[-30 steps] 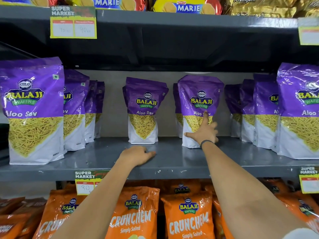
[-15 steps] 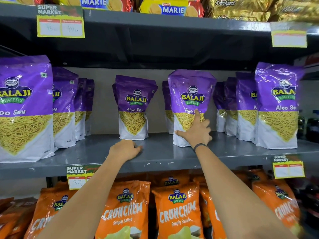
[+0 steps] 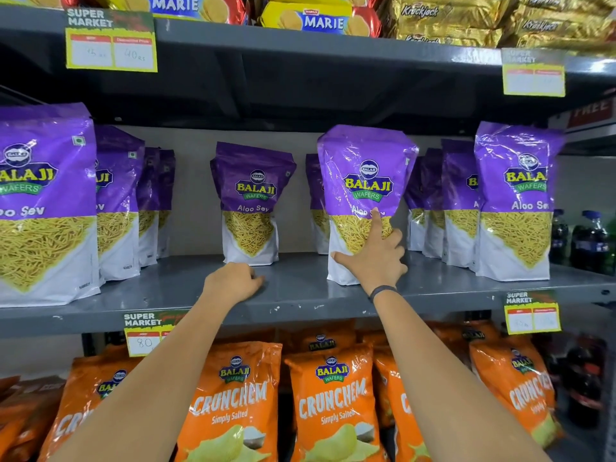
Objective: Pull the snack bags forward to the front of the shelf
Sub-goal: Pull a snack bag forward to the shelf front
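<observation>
Purple Balaji Aloo Sev bags stand in rows on the grey middle shelf [image 3: 300,295]. My right hand [image 3: 376,255] grips the lower front of one purple bag [image 3: 363,168], index finger up its face, thumb at its left bottom corner. This bag stands partway forward, ahead of the bags behind it. My left hand [image 3: 233,281] rests curled on the bare shelf, just in front of another purple bag [image 3: 253,201] that stands further back. It holds nothing. A bag at the far left [image 3: 43,201] and one at the right [image 3: 515,201] stand near the front edge.
Orange Crunchem bags [image 3: 333,405] fill the shelf below. Marie biscuit packs [image 3: 320,21] and gold Krackjack packs [image 3: 443,25] sit on the top shelf. Price labels [image 3: 111,51] hang on the shelf edges. Dark drink bottles [image 3: 586,241] stand at the far right.
The purple bag under my right hand has come forward along the shelf with the hand. My left hand has stayed on the shelf. The view has shifted closer and to the right.
</observation>
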